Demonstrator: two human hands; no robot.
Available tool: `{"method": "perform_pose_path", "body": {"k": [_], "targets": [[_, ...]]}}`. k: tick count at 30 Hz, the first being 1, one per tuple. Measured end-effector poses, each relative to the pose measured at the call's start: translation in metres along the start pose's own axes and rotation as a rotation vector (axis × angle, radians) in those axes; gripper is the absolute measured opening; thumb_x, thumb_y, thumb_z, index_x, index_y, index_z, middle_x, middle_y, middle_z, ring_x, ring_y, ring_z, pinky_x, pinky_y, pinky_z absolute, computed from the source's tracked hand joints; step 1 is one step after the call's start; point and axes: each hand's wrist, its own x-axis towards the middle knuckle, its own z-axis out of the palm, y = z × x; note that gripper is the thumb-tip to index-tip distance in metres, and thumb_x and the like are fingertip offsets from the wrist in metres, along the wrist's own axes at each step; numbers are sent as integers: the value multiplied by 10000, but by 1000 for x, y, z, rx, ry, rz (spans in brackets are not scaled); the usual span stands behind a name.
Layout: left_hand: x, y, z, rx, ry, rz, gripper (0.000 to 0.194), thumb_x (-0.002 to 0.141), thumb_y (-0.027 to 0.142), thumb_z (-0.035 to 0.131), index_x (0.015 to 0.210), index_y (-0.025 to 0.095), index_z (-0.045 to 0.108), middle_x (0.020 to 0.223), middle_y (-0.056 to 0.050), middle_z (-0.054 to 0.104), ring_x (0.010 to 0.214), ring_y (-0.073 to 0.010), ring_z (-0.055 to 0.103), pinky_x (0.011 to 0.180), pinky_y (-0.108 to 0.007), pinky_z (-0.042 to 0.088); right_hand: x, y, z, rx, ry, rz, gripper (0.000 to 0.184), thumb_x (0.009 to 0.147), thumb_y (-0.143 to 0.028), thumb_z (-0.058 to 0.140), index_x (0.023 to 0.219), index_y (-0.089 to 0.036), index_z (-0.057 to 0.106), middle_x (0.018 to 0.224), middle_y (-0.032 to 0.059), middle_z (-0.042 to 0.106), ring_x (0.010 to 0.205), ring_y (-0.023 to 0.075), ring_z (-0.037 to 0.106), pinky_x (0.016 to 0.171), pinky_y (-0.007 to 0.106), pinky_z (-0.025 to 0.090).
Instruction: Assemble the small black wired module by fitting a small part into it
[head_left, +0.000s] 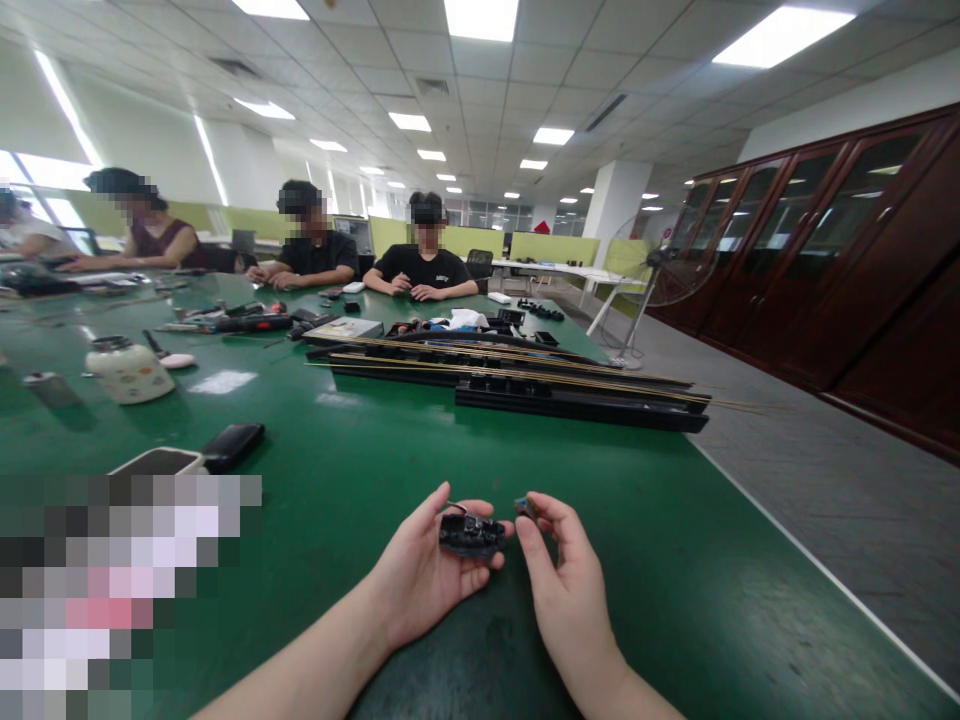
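Bare forearms (315, 640) reach over the green table (360, 450). Above it, the upturned left hand (424, 565) cradles a black part (471, 538), oblong, its upper side uneven and glossy in spots, a thin pale strand near one end. Just beside it, the right hand (568, 565) pinches a tiny greyish, blue-flecked piece (527, 508), its details too small to tell.

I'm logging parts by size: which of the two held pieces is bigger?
The black piece in the left hand; the small piece pinched in the right hand shows much less bulk.
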Motion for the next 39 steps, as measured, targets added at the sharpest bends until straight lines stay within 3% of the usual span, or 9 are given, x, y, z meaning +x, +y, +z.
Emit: {"method": "perform_pose_path", "body": {"k": [19, 39], "targets": [[1, 0, -1, -3, 13, 7, 347, 768, 438, 449, 849, 126, 577, 822, -95, 638, 659, -178, 610, 618, -253, 419, -4, -5, -3, -140, -101, -310, 178, 802, -240, 509, 978, -251, 528, 979, 25, 570, 956, 167, 513, 867, 324, 407], [3, -1, -3, -70, 5, 27, 313, 779, 396, 462, 814, 116, 598, 749, -56, 618, 664, -128, 564, 673, -268, 430, -6, -13, -3, -225, -186, -430, 184, 793, -214, 527, 970, -253, 556, 972, 44, 560, 954, 187, 504, 837, 356, 441]]}}
